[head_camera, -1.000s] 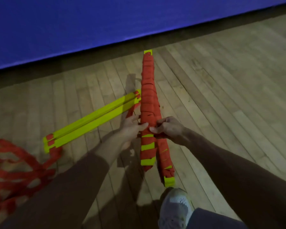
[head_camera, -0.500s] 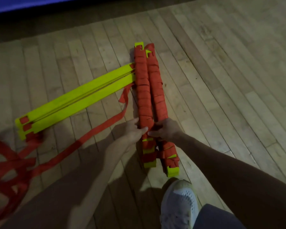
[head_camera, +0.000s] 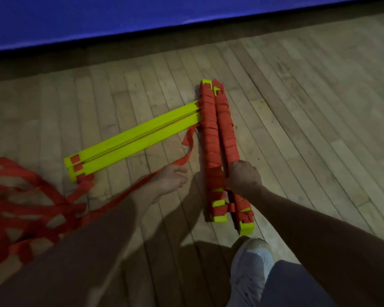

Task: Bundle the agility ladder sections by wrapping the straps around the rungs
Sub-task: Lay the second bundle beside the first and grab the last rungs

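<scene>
Right grip (head_camera: 244, 176) clamps wrapped bundle (head_camera: 227, 134); left grip (head_camera: 171, 179) at nine o'clock by loose strap (head_camera: 187, 140), we cannot tell hold.

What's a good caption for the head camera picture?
Right hand grips one wrapped ladder bundle; left hand by the loose strap.

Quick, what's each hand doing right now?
Left hand: fingers loosely curled at the red strap; grip cannot be told.
Right hand: closed around the right strap-wrapped rung bundle.
</scene>
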